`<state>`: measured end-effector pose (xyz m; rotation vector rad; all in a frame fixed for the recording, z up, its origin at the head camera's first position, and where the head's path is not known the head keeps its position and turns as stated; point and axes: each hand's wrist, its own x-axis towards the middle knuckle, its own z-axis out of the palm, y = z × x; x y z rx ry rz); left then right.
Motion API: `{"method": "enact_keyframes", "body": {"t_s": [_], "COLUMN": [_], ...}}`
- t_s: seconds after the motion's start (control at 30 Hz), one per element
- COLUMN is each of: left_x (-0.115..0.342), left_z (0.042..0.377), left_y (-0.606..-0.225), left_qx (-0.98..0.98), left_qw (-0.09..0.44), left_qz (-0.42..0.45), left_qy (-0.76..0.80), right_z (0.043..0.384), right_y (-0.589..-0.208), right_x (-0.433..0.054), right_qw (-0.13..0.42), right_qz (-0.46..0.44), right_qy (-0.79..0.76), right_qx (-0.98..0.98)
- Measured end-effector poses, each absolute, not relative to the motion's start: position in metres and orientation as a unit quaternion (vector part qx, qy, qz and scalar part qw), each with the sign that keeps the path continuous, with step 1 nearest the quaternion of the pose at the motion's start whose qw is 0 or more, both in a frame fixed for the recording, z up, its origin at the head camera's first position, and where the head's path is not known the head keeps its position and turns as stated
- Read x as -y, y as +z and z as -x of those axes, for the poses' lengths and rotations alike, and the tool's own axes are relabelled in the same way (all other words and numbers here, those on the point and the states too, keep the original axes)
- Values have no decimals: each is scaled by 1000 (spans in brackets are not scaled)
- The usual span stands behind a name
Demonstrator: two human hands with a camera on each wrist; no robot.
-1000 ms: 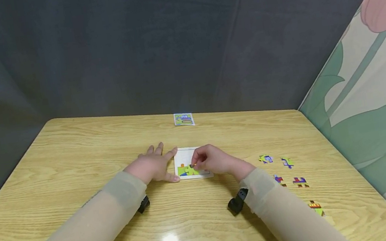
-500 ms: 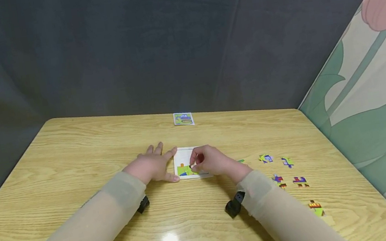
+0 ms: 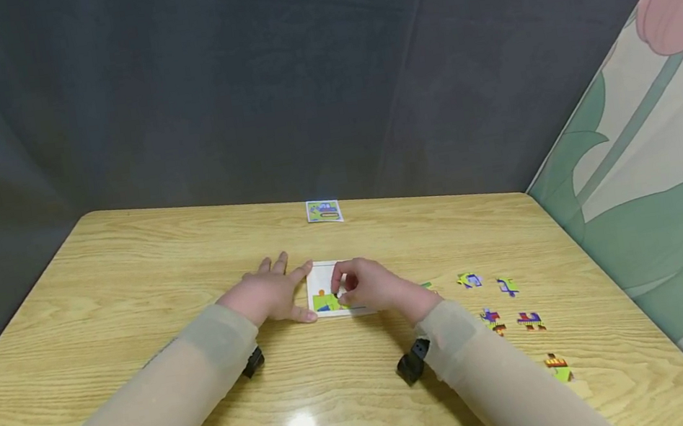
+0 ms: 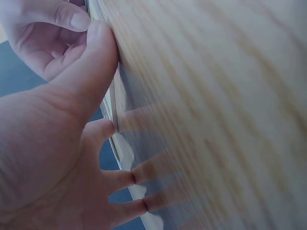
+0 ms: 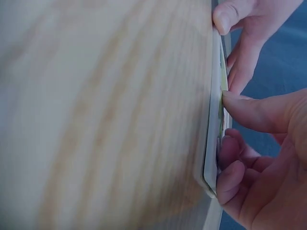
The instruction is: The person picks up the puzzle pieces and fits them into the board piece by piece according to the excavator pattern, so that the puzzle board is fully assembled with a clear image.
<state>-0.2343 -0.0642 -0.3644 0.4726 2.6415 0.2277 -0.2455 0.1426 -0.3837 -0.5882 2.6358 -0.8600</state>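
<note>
A white puzzle tray lies on the table, with green puzzle pieces along its near side. My left hand rests at the tray's left edge, fingers spread, thumb and index finger touching it. Over the tray, my right hand pinches a small puzzle piece with a dark spot between thumb and index finger; most of that piece is hidden. In the right wrist view the right thumb presses at the tray's surface, and the other fingers are curled by its edge.
Several loose puzzle pieces lie to the right, among them a blue-and-green one, a red-and-blue one and a green-and-orange one. A small picture card lies near the far edge. A dark curtain hangs behind the table.
My right hand has shifted slightly left over the tray with the pinched puzzle piece. A loose piece behind the right wrist has come into sight. The left hand stays put.
</note>
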Motion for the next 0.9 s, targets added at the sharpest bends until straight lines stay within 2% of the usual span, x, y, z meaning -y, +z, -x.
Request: {"method": "enact_keyframes", "body": {"t_s": [0.3,0.5,0.73,0.9], "left_x": [65,64,64,64], "left_z": [234,233,233,232], "left_y": [-365,-365,-364,-363], "left_qx": [-957,-956,-955,-954], "left_qw": [219,223,225,227], "left_qz": [-172,-169,-169,-166], "left_qy": [81,89,96,101], "right_z": [238,230,216,202], "right_y": [-381,-378,-370,-361], "right_x": [-141,-144,-147,-148], "right_qw": [137,105,25,44], "right_qz": [224,252,362,391], "right_qy": [-290,-264,-117,-25], "right_qx": [-920,-925,-925,-919]}}
